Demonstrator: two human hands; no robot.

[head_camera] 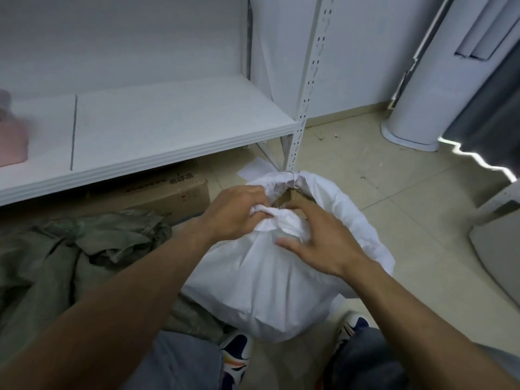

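A full white sack [270, 288] stands on the tiled floor between my feet, its mouth open at the top. Something brown like cardboard [287, 199] shows inside the opening. My left hand [236, 212] grips a bunched fold of the sack's rim on the near left side. My right hand [318, 237] lies over the near right side of the rim, thumb stretched out on the cloth and fingers reaching into the opening; their tips are hidden.
A white metal shelf [174, 130] runs along the left, with a perforated upright post [305, 88]. Beneath it lies a cardboard box [174, 192]. A grey-green sack [84, 249] is crumpled at the left. A white cylindrical unit [427, 88] stands at the back right.
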